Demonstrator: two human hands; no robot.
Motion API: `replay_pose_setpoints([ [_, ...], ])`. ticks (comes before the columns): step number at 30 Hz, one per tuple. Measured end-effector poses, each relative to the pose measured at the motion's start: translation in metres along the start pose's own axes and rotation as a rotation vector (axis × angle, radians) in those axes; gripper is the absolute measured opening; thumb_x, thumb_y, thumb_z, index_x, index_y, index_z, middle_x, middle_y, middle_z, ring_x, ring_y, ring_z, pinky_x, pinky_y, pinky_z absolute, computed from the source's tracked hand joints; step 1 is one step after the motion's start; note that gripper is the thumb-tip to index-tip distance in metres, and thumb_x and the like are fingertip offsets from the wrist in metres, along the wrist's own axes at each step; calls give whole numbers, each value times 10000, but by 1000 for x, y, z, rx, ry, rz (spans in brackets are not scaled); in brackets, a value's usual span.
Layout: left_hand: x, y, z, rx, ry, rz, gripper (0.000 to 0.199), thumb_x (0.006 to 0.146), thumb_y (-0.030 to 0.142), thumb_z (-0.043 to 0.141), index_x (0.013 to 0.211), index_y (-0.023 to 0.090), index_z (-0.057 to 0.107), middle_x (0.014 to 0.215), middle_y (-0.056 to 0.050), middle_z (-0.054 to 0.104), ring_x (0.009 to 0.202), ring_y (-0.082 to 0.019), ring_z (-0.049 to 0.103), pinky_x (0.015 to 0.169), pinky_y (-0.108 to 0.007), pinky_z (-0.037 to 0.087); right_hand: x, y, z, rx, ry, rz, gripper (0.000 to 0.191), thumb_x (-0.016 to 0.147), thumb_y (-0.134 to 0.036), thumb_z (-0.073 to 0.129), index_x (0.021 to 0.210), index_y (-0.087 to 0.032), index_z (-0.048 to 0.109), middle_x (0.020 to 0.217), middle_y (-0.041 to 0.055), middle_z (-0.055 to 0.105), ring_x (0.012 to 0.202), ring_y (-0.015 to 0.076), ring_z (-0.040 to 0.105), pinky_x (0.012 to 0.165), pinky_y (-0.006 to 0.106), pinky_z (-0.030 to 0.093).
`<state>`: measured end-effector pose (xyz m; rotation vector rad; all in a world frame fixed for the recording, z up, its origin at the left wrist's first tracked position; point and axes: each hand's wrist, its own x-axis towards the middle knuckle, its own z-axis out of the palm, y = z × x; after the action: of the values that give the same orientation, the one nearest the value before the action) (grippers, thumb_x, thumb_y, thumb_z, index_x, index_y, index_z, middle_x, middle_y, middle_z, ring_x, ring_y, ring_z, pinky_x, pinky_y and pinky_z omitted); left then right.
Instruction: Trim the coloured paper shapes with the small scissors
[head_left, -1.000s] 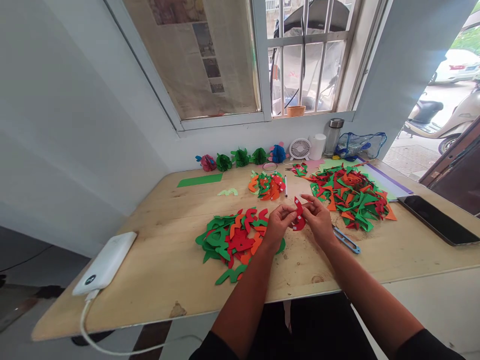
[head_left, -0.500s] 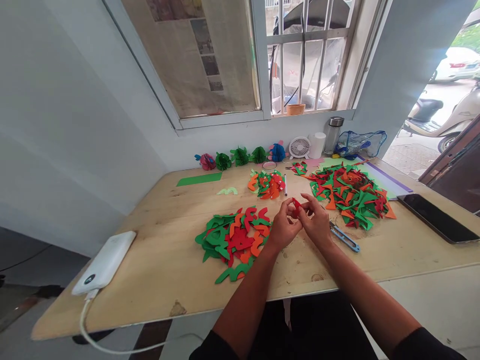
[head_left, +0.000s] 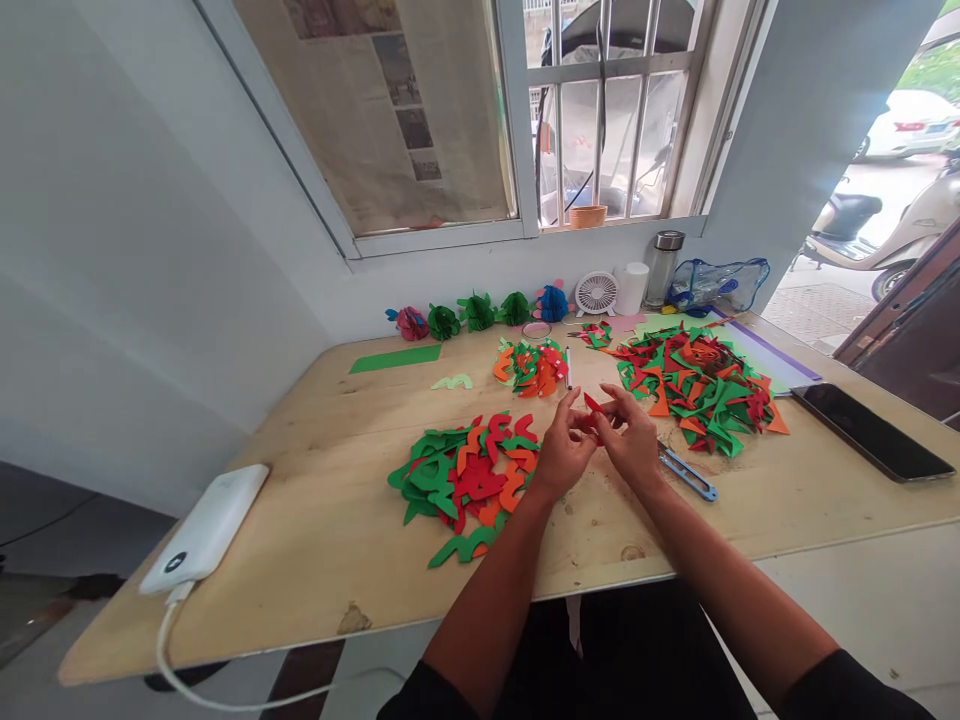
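Note:
Between the fingertips of my left hand [head_left: 566,448] and my right hand [head_left: 628,440] is a small red foam piece [head_left: 592,404], its pointed tip sticking up. Both hands are closed on it, just above the table, and fingers hide most of its shape. Left of my left hand lies a pile of cut green, red and orange foam shapes [head_left: 480,480], many with wavy outlines. A blue utility knife [head_left: 688,472] rests beside my right wrist. Beyond it spreads a larger heap of green, red and orange scraps [head_left: 705,385].
Behind my hands lie a smaller pile of cut pieces [head_left: 531,368] and a pen [head_left: 568,368]. A phone [head_left: 874,430] is at the right, a white power bank [head_left: 206,525] with cable at the left. Paper ornaments [head_left: 478,312], a small fan [head_left: 597,293] and a bottle [head_left: 664,270] line the wall.
My fingers have shifted slightly around the red foam piece, with the left index finger now raised more. The whole view has moved a little; the piles stay as they were.

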<state>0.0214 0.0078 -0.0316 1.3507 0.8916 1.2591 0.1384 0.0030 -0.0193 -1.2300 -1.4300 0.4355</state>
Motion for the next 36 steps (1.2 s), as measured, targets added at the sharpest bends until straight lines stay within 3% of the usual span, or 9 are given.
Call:
replay_pose_setpoints([
  [9,8,1,-6,-271,90,-56,346,696,297,697,1011,158,666,958,-82,694,866,-183,634,801,-305,477,0,-1,1,58,-67,8,392,777,-305,564,1152,-194,546,691,1,660,546,132,529,549,270,427],
  [14,5,9,-5,-304,77,-112,364,658,376,732,937,145,700,813,-68,710,753,-175,639,689,-281,486,2,0,1,143,-120,40,387,768,-325,580,1129,-190,552,674,-2,653,545,131,535,527,260,410],
  [20,2,14,-5,-290,144,-165,362,610,394,757,850,129,702,667,-28,670,510,-92,544,526,-219,411,3,4,2,280,-186,119,383,751,-341,614,1097,-188,555,658,-16,629,550,122,535,518,250,407],
  [27,3,17,-5,-349,188,-192,356,551,394,779,767,130,676,684,-24,656,535,-94,549,545,-226,428,2,8,4,414,-231,183,367,740,-345,643,1063,-203,544,674,-20,629,563,124,546,530,251,427],
  [36,6,11,-6,-371,295,-219,277,572,356,740,693,133,629,671,-22,635,522,-75,510,530,-212,405,4,2,1,327,-184,184,323,745,-398,634,995,-203,571,722,8,633,628,139,562,553,256,439],
])
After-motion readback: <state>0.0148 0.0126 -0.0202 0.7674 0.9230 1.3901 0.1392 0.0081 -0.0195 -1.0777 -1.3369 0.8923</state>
